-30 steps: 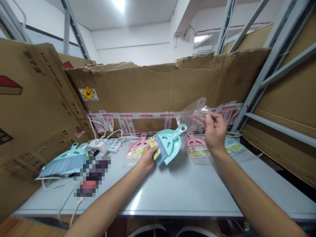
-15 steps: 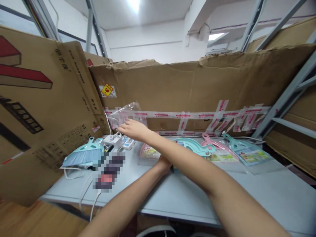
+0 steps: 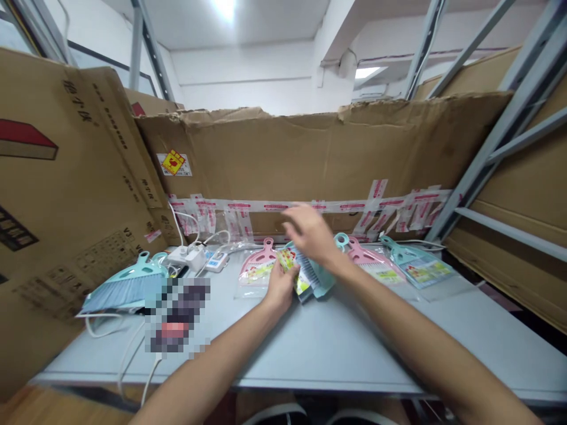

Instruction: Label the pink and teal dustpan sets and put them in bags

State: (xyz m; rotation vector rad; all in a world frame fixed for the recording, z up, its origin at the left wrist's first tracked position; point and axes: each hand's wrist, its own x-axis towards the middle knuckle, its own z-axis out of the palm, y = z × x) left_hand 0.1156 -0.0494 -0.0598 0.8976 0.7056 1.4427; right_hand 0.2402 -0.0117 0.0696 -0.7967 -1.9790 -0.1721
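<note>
Corrugated cardboard sheets [image 3: 310,153] line the back of a pale grey table [image 3: 336,348], banded with red-printed tape [image 3: 274,206], and grey steel shelving uprights [image 3: 500,124] rise on the right.

The left hand [image 3: 280,289] reaches in from the lower left, its fingers [image 3: 283,273] together and closed around the near edge of a mint-green dustpan [image 3: 325,277], pinching a printed card label [image 3: 287,262] against a blue-grey brush [image 3: 308,274] (the hand covers part of the label). Above and just beyond those fingers, the right hand [image 3: 310,233] hangs palm down, blurred by motion, its fingers [image 3: 296,218] spread apart. Whether they touch the set, I can't tell.

The set's long axis runs roughly away from the person, tilted to the right, with the bristles toward the near edge of the table. A mint handle loop [image 3: 341,239] past the right fingers probably belongs to it, though the wrist hides the join.

Left of the left fingers lies a bagged pink dustpan set [image 3: 261,268]; right of the right fingers lie another pink one [image 3: 367,254] and a bagged mint one [image 3: 416,271]. Farther left are a loose mint brush [image 3: 126,289], a white power adapter [image 3: 188,257] and a pixelated patch [image 3: 177,313] that hides whatever lies there.
</note>
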